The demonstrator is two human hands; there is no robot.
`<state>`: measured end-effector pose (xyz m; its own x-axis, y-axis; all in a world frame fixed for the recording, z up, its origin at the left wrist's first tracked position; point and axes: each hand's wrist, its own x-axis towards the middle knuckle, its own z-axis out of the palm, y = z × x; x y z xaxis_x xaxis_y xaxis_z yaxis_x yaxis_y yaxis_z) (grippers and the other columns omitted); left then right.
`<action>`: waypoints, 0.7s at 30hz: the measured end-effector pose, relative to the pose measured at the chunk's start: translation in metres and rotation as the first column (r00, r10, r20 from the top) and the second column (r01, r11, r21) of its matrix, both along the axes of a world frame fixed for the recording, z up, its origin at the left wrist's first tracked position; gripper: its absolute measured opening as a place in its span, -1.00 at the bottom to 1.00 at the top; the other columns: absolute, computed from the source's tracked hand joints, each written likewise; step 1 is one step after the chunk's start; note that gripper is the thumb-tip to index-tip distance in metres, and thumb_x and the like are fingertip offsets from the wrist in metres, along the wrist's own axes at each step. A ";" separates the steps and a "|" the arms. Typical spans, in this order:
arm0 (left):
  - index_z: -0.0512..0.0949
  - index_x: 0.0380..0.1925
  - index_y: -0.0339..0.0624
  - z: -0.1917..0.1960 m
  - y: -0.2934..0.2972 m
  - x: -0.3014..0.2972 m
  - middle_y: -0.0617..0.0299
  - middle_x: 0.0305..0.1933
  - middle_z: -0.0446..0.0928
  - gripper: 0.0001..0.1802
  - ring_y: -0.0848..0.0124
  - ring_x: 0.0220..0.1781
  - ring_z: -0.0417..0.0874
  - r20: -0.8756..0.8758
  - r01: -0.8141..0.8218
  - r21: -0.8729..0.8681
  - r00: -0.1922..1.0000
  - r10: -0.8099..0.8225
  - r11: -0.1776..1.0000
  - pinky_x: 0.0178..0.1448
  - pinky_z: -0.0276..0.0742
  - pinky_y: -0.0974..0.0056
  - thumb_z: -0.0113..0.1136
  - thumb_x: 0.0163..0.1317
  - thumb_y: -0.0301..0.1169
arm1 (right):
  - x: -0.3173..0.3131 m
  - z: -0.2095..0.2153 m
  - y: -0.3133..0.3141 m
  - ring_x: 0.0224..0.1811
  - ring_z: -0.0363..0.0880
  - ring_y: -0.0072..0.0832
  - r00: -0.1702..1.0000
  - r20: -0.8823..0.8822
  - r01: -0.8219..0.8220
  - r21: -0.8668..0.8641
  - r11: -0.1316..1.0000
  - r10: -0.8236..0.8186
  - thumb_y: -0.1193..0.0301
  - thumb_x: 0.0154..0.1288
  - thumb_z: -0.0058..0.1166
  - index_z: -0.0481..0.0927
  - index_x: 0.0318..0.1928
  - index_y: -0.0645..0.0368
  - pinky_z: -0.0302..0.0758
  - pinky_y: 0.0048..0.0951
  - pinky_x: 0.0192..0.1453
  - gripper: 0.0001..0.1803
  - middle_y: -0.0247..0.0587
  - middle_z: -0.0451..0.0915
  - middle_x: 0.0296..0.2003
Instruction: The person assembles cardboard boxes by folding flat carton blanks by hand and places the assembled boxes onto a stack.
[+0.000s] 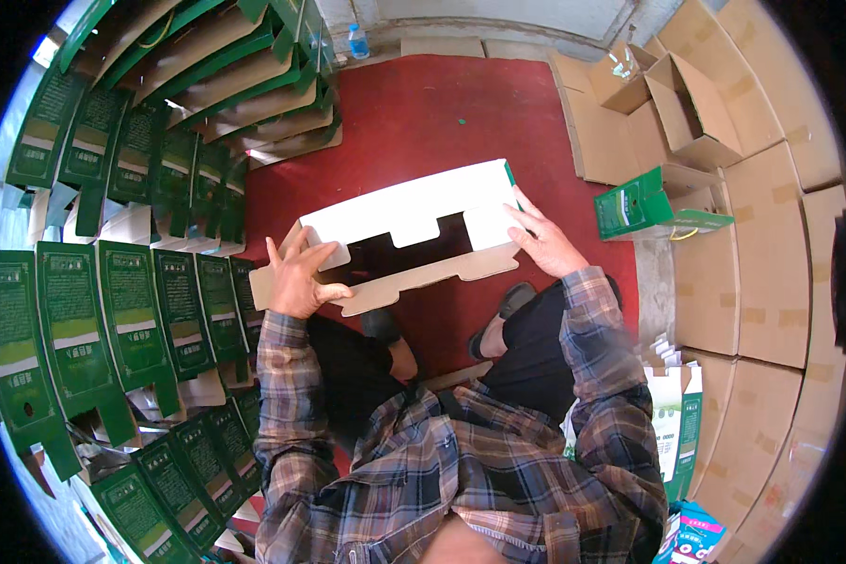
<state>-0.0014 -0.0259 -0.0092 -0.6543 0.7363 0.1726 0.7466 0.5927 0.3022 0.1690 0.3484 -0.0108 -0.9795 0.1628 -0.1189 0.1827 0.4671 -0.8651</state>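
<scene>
Box: a white and brown cardboard box is held up in front of the person, over the red floor. Its white flaps face up and the inside looks dark. A thin green edge shows at its far right corner.
Left hand: the left hand grips the left end of the box. The fingers are spread on the white flap and the thumb is on the brown flap below.
Right hand: the right hand holds the right end of the box, with the fingers lying flat on the white side.
Hands together or apart: they are well apart, one on each end of the box, both pressed on it.
Person: they sit low, in a checked shirt and dark trousers, with dark shoes under the box.
Left side: many flat green boxes lie in rows, one over the next. More of them lean in a stack at the top left.
Right side: one built green box stands near the right hand. Big brown cartons are stacked behind it, and one open brown carton sits on top.
Far away: a small water bottle stands by the wall.
Near the right elbow: white and green boxes stand up close.
</scene>
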 end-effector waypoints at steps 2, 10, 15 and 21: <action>0.56 -0.07 -0.08 0.005 -0.001 0.008 0.22 0.04 0.53 -0.11 0.15 0.31 0.28 -0.092 -0.047 0.035 0.994 0.050 0.998 0.36 -0.34 -0.34 0.15 -0.33 0.36 | 0.001 0.003 -0.001 0.42 -0.02 -0.23 0.999 0.033 -0.031 0.024 0.999 0.031 0.18 0.34 -0.07 0.28 0.25 0.22 0.01 -0.32 0.40 -0.44 -0.13 -0.10 0.41; 0.30 0.16 -0.34 0.015 -0.021 0.077 -0.06 0.20 0.23 -0.29 0.11 0.24 0.25 -0.018 -0.424 0.728 0.775 0.632 0.539 0.35 0.07 0.06 -0.15 0.30 0.09 | 0.004 0.010 0.001 0.45 -0.12 -0.22 0.989 0.107 -0.111 0.089 0.990 0.102 0.15 0.34 -0.09 0.19 0.31 0.19 -0.03 -0.33 0.42 -0.38 -0.17 -0.27 0.43; -0.02 0.31 -0.41 0.006 -0.015 0.081 -0.08 0.37 0.06 0.31 0.20 0.43 0.04 0.466 -0.398 0.712 0.884 0.034 0.579 0.44 -0.12 0.12 0.05 -0.19 0.47 | 0.003 0.008 0.002 0.45 -0.15 -0.23 0.993 0.078 -0.098 0.082 0.992 0.092 0.15 0.35 -0.11 0.20 0.31 0.17 -0.02 -0.27 0.42 -0.39 -0.17 -0.24 0.43; 0.09 0.32 -0.19 -0.004 0.015 0.064 -0.02 0.07 0.45 0.01 0.08 0.07 0.42 0.319 -0.245 0.419 0.941 0.110 0.875 0.23 0.23 0.07 0.40 -0.17 -0.27 | 0.002 0.004 0.001 0.44 -0.09 -0.25 0.995 0.054 -0.090 0.090 0.992 0.086 0.09 0.39 -0.20 0.21 0.29 0.23 0.01 -0.33 0.40 -0.39 -0.16 -0.20 0.43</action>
<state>0.0623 -0.0106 -0.0133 -0.8362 0.4902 0.2460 0.4872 0.4579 0.7436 0.1712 0.3492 -0.0064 -0.9836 0.0888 -0.1567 0.1795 0.5604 -0.8085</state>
